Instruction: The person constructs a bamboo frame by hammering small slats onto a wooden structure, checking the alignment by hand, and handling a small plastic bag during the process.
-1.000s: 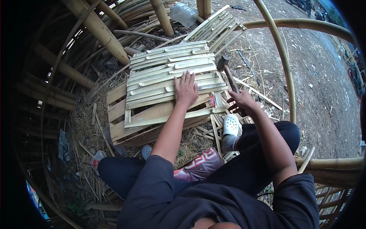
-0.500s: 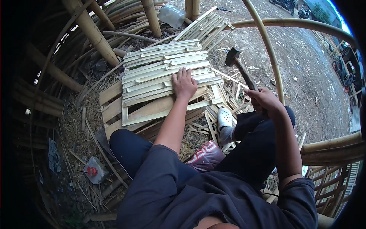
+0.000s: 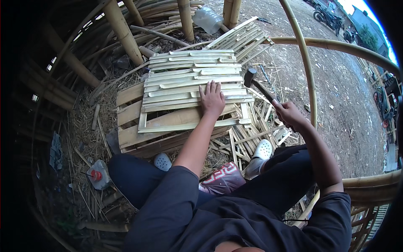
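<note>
A panel of pale split-bamboo slats (image 3: pixel 170 86) lies across a low wooden plank platform (image 3: pixel 129 135) in front of me. My left hand (image 3: pixel 212 101) rests palm down on the slats right of their middle, fingers stretched out. In my right hand (image 3: pixel 290 115) is a hammer (image 3: pixel 263 90), gripped near the end of its wooden handle. Its dark metal head hangs close to the right edge of the panel, with no contact that I can make out. Parts of the slats beneath my left hand are hidden.
Loose bamboo strips (image 3: pixel 247 140) lie between the platform and my right shoe (image 3: pixel 263 149). Another slatted panel (image 3: pixel 239 38) sits behind. Bamboo posts (image 3: pixel 121 31) stand at the left, and a curved pole (image 3: pixel 303 54) rises at the right. A clear plastic container (image 3: pixel 208 20) lies at the back.
The hammer has come down and leftward, nearer the panel's right edge. My left hand stays on the slats. The view has shifted, and my left shoe now shows.
</note>
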Demonstrator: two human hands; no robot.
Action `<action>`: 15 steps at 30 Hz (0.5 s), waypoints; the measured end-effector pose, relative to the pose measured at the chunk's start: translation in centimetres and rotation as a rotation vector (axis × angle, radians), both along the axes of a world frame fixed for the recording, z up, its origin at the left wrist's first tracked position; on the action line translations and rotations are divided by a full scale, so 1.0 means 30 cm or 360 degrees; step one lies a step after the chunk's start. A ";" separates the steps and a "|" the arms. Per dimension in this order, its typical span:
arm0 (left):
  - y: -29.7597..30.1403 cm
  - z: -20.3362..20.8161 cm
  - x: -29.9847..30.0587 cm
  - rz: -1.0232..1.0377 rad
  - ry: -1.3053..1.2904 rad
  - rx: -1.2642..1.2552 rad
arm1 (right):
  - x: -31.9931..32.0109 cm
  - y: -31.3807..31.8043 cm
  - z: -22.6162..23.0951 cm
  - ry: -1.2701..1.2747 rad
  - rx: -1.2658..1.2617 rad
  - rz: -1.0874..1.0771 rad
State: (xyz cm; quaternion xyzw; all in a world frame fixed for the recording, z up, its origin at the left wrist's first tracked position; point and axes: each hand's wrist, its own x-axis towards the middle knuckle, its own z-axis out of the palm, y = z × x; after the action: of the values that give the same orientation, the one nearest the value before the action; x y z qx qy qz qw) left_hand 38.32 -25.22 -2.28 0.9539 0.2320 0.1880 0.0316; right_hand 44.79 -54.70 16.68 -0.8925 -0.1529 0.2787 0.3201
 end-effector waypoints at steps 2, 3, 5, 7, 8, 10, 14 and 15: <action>-0.026 0.014 -0.002 -0.0020 -0.0015 -0.0165 | 0.017 -0.007 -0.082 0.0089 0.0012 -0.0040; -0.031 0.031 0.011 -0.0023 -0.0012 -0.0161 | 0.018 -0.011 -0.092 0.0115 0.0008 -0.0049; -0.046 0.046 -0.003 0.0032 0.0040 0.0157 | -0.009 0.013 -0.133 0.0220 0.0052 -0.0091; -0.030 0.038 0.016 -0.0153 0.0016 0.0395 | -0.003 0.024 -0.169 0.0062 -0.0058 -0.0023; -0.009 0.021 0.014 -0.0267 -0.0053 0.0486 | -0.018 0.035 -0.159 -0.0005 -0.0058 0.0039; 0.003 -0.002 0.026 -0.0382 -0.0103 0.0290 | -0.024 0.015 -0.196 -0.0061 -0.0219 0.0094; -0.003 0.003 0.036 -0.0516 -0.0080 -0.0076 | -0.052 -0.030 -0.254 -0.0109 -0.0229 0.0052; 0.000 0.011 0.031 -0.0514 -0.0031 -0.0098 | -0.059 -0.034 -0.255 -0.0050 -0.0262 0.0038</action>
State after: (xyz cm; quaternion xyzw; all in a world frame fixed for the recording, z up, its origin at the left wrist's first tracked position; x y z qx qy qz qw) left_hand 39.27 -25.23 -1.94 0.9755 0.0809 0.1825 0.0930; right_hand 43.01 -55.72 9.05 -0.9182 -0.1451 0.2799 0.2399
